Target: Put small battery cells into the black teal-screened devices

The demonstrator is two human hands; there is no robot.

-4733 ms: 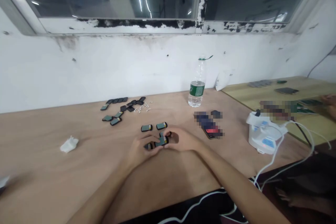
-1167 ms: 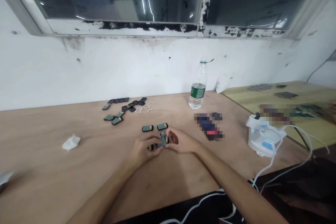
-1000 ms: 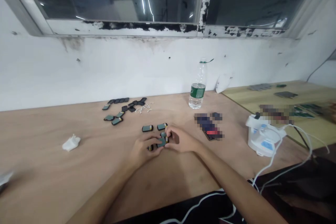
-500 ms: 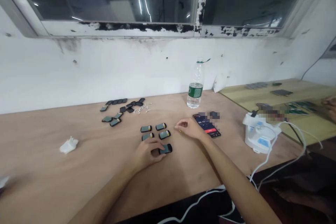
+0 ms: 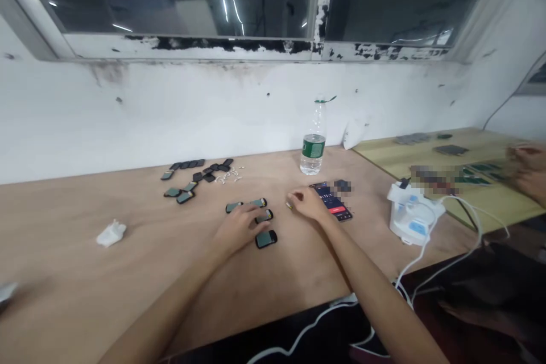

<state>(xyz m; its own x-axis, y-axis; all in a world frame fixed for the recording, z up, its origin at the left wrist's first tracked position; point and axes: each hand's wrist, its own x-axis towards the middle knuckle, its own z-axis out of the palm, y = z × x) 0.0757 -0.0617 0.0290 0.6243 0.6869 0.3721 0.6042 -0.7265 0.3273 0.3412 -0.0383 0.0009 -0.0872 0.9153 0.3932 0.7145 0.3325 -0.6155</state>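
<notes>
Small, round-ended black cases with grey-green panels lie grouped on the brown tabletop. My left hand reaches over this group with its fingers apart, hiding part of it. Its fingertips are at one case; whether they touch it I cannot tell. The nearest case lies just below my thumb, and another case sits beyond my fingers. To the right, my right hand is closed in a pinch on a small yellow-and-white piece, too small to make out fully.
Farther back lie more black cases and small white pieces. A water bottle stands near the wall. Right of my hand are a phone and a white device with cables. Another person's hand is at far right.
My left hand has moved off the nearest case, up and slightly left over the others. My right hand stays pinched in about the same place.
</notes>
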